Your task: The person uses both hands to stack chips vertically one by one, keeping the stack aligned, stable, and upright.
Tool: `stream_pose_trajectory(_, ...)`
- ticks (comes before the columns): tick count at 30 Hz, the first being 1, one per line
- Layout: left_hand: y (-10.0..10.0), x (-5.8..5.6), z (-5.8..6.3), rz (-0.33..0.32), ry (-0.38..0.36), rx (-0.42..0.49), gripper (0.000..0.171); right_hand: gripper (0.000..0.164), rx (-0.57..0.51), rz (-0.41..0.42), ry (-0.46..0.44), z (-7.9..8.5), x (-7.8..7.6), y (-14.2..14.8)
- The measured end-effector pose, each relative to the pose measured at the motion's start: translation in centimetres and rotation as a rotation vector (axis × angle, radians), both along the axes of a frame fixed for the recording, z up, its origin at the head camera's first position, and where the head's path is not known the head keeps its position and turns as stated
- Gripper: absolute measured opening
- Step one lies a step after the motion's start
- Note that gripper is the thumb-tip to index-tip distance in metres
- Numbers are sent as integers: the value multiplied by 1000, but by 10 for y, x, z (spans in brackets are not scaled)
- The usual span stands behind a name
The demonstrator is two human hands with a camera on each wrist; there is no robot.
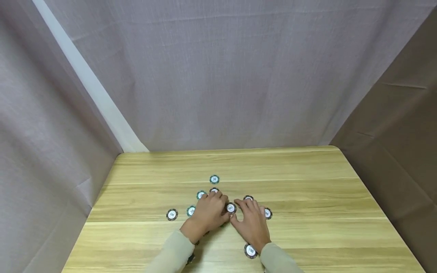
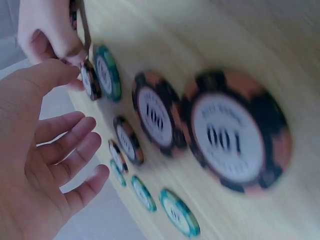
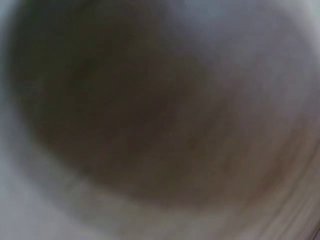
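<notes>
A poker chip [image 1: 231, 207] marked 100 lies between my two hands near the front of the table. My right hand [image 1: 252, 222] pinches that chip at its right side, thumb on the near edge and index finger on the far edge. My left hand [image 1: 211, 210] is just left of it, over several chips. In the left wrist view, the left fingers [image 2: 82, 150] are spread and loosely bent, and the thumb reaches close to the pinched chip [image 2: 90, 80]. A green chip [image 2: 107, 74] lies beside it. The right wrist view is dark and blurred.
A green 20 chip [image 1: 214, 179] lies farthest back. Other green chips [image 1: 191, 211] and a black-brown 100 chip [image 1: 172, 214] are to the left. More 100 chips [image 1: 250, 251] lie around the right hand. Grey curtain [image 1: 218, 76] hangs behind the wooden table [image 1: 307, 170].
</notes>
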State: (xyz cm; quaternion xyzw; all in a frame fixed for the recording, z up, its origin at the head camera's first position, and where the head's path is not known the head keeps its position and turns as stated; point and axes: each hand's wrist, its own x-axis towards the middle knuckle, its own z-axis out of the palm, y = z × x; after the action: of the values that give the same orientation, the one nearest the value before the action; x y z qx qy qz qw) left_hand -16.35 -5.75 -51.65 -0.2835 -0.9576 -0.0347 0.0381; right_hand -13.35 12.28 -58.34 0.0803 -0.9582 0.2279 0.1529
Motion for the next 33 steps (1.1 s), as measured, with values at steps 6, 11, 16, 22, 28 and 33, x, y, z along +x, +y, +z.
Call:
stream_pose_trajectory(6,-20,3,10,28,-65,23,50,46,32,2,-26,0,1,0)
stream_pose_trajectory(11,-34,4,11,51,-95,68,46,47,40,-5,-52,1,1,0)
stream_pose_trajectory(16,-45,6,7,64,-98,88,40,46,27,6,-57,3,1,-1)
stream_pose_trajectory(22,-49,7,1,88,-104,92,37,44,21,2,-69,3,0,0)
stream_pose_trajectory(28,-49,8,-3,117,-126,89,38,43,16,3,-44,3,0,0)
stream_pose_trajectory(33,-50,8,-7,132,-121,83,39,44,14,4,-40,3,0,0)
